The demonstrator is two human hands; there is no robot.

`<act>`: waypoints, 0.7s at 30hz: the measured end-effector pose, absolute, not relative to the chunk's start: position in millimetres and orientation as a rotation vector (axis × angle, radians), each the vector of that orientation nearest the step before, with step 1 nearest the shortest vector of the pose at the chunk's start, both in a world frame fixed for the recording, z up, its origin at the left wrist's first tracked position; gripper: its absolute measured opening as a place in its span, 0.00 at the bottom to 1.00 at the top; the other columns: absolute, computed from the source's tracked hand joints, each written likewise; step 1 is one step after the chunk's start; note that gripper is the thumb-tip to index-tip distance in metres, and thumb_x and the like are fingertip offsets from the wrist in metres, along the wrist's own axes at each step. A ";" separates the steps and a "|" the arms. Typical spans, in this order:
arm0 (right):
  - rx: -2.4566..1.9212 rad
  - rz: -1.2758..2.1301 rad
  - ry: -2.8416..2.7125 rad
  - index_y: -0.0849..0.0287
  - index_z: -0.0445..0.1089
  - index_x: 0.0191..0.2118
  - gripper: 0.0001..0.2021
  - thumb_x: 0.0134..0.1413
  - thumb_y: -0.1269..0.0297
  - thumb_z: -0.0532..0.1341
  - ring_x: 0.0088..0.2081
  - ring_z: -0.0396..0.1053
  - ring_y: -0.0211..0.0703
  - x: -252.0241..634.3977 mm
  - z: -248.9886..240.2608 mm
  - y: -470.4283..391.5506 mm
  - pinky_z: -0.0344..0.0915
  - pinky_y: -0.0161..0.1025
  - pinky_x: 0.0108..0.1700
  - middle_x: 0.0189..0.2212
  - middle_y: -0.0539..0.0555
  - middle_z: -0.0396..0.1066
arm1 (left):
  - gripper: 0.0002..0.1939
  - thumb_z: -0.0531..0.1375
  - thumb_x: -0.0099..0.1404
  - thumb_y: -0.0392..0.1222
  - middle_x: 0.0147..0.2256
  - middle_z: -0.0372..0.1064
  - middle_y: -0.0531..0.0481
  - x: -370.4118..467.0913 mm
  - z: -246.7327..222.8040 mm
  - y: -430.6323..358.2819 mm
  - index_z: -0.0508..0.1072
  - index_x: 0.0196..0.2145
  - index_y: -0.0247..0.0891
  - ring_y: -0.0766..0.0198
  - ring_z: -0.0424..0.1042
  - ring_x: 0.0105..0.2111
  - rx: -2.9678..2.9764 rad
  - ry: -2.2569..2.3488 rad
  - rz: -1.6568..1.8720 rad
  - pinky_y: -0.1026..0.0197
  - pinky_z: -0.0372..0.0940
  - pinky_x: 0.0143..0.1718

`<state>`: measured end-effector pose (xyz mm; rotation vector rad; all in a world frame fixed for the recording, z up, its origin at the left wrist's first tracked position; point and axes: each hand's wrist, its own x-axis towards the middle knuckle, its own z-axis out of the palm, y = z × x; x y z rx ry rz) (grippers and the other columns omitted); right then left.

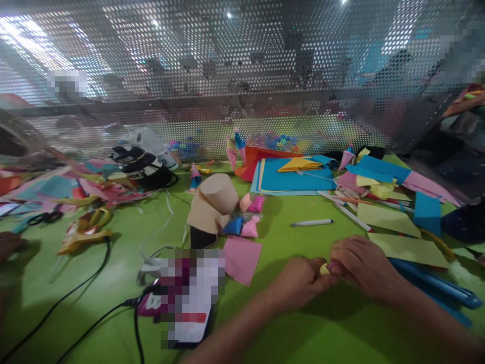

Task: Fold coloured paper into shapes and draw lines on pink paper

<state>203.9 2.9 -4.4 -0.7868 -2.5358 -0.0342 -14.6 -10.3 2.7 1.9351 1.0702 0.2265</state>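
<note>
Low on the right side of the green table, my left hand pinches a small piece of yellow paper. My right hand meets it, its fingers closed on a small pink-purple piece that touches the yellow one. How the two pieces join is hidden by the fingers. A pen lies just beyond my hands. Left of them is a pink paper square, with small blue and pink folded shapes behind it.
Yellow-green sheets and a blue tool lie right. Behind are stacked blue sheets and a perforated screen. A tape roll, phone, yellow glue gun and cables are left; another person's hand is far left.
</note>
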 end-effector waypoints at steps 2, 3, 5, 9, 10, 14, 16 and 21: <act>-0.823 -0.063 -2.545 0.55 0.66 0.37 0.08 0.71 0.63 0.55 0.30 0.68 0.42 203.4 -6.8 2.2 0.58 0.43 0.36 0.29 0.50 0.73 | 0.24 0.49 0.74 0.59 0.27 0.67 0.51 -12.4 1.7 -10.5 0.73 0.37 0.36 0.65 0.63 0.27 2.071 1.129 0.195 0.63 0.51 0.29; -0.838 -0.080 -2.537 0.55 0.66 0.36 0.09 0.71 0.62 0.55 0.29 0.67 0.42 203.4 -7.8 1.7 0.56 0.43 0.35 0.28 0.50 0.72 | 0.24 0.48 0.75 0.57 0.28 0.69 0.49 -11.6 1.1 -10.8 0.74 0.38 0.36 0.63 0.65 0.28 2.123 1.150 0.182 0.62 0.52 0.29; -0.861 -0.102 -2.508 0.55 0.66 0.34 0.11 0.71 0.61 0.54 0.27 0.65 0.41 203.5 -9.0 0.4 0.53 0.42 0.33 0.26 0.49 0.71 | 0.23 0.48 0.75 0.57 0.29 0.72 0.47 -10.6 -0.7 -11.7 0.74 0.39 0.37 0.61 0.68 0.29 2.184 1.177 0.158 0.62 0.54 0.31; -0.936 -0.034 -2.465 0.55 0.67 0.31 0.15 0.72 0.58 0.54 0.24 0.62 0.39 203.5 -9.8 -2.3 0.48 0.41 0.31 0.23 0.49 0.70 | 0.23 0.48 0.75 0.57 0.30 0.74 0.46 -9.4 -5.1 -12.6 0.74 0.42 0.37 0.57 0.72 0.32 2.228 1.186 0.140 0.61 0.58 0.33; -0.966 0.017 -2.453 0.55 0.68 0.31 0.17 0.72 0.57 0.53 0.24 0.62 0.39 203.7 -10.1 -2.6 0.47 0.41 0.31 0.22 0.49 0.70 | 0.23 0.48 0.75 0.57 0.31 0.74 0.46 -9.3 -5.4 -12.5 0.74 0.43 0.37 0.57 0.72 0.32 2.227 1.176 0.141 0.61 0.58 0.34; -1.042 0.476 -2.354 0.55 0.72 0.35 0.18 0.72 0.53 0.52 0.27 0.66 0.40 205.6 -10.8 -1.0 0.53 0.38 0.31 0.25 0.50 0.73 | 0.26 0.46 0.75 0.58 0.32 0.72 0.45 -11.6 -2.0 -12.2 0.74 0.41 0.35 0.59 0.70 0.33 2.119 1.097 0.207 0.61 0.58 0.34; -1.030 0.776 -2.233 0.54 0.74 0.40 0.15 0.71 0.51 0.55 0.30 0.70 0.40 207.4 -9.3 0.7 0.59 0.36 0.32 0.29 0.51 0.75 | 0.26 0.47 0.75 0.60 0.33 0.71 0.47 -14.9 0.5 -12.6 0.73 0.40 0.35 0.61 0.68 0.33 1.960 1.020 0.286 0.62 0.58 0.33; -0.962 1.196 -1.946 0.54 0.76 0.49 0.15 0.63 0.51 0.64 0.41 0.75 0.46 209.7 -0.9 1.2 0.71 0.40 0.42 0.40 0.56 0.78 | 0.28 0.47 0.73 0.66 0.28 0.60 0.53 -22.8 1.2 -14.8 0.65 0.33 0.37 0.68 0.60 0.28 1.543 0.819 0.384 0.65 0.56 0.29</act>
